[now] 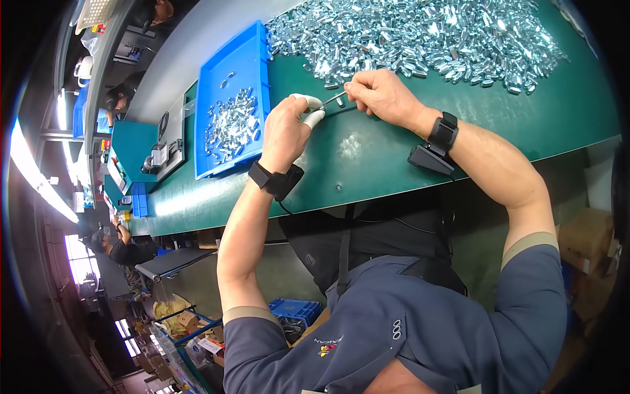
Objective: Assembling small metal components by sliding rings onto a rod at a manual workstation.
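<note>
Above the green tabletop (394,144) my two hands are close together. My right hand (384,97) is closed on a thin metal rod (335,98), which slants down to the fingertips of my left hand (287,130). White covers (314,118) wrap the thumb and a finger of my left hand, and these are pinched together at the rod's end. What they hold there is too small and hidden to name. Beyond my hands lies a large heap of small shiny metal parts (420,36). Next to my left hand, a blue tray (262,72) holds a smaller pile of metal pieces (233,126).
Black bands with small boxes sit on both wrists. Left of the tray is a dark device (159,156) on the bench, with a small blue bin (140,199) farther along. A blue crate (295,310) stands below the bench. Another person (128,251) is at the far left.
</note>
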### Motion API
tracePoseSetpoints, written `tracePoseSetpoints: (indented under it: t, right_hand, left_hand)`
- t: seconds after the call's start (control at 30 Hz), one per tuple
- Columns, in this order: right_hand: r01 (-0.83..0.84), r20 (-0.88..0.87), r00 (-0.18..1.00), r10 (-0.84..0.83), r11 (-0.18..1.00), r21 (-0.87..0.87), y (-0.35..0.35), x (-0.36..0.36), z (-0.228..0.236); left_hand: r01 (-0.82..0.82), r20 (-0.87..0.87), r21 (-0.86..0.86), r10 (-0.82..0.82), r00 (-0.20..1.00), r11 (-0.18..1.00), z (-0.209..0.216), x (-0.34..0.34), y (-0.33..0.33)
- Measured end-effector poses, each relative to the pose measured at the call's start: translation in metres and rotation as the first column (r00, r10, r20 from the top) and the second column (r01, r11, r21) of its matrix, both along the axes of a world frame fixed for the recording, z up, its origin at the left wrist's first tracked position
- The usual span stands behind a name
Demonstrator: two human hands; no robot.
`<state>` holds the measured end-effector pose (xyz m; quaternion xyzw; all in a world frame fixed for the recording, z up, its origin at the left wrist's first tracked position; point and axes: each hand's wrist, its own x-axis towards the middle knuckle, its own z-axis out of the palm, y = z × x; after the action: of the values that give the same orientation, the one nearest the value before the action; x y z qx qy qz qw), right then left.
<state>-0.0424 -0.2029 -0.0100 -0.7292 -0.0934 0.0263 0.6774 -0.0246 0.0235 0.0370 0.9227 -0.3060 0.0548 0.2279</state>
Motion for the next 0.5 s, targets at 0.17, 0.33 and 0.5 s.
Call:
tracePoseSetpoints:
  t: [0.17, 0.33, 0.5]
  right_hand:
    - [-0.021, 0.035, 0.999, 0.023, 0.999, -0.037, -0.0004, 0.0007, -0.0009]
    - [-0.009, 0.022, 1.0, 0.01, 0.999, -0.045, -0.0001, -0.0004, 0.0011]
    - [-0.059, 0.005, 0.998, 0.06, 0.998, -0.036, 0.0, -0.0008, -0.0004]
  left_hand:
    - [-0.053, -0.062, -0.035, 0.05, 0.997, 0.998, -0.0014, -0.0002, -0.0023]
    - [-0.066, -0.101, -0.092, 0.057, 0.993, 0.994, -0.0005, -0.0014, -0.0006]
    - [-0.028, -0.12, -0.149, 0.01, 0.993, 0.988, -0.0018, -0.0029, -0.005]
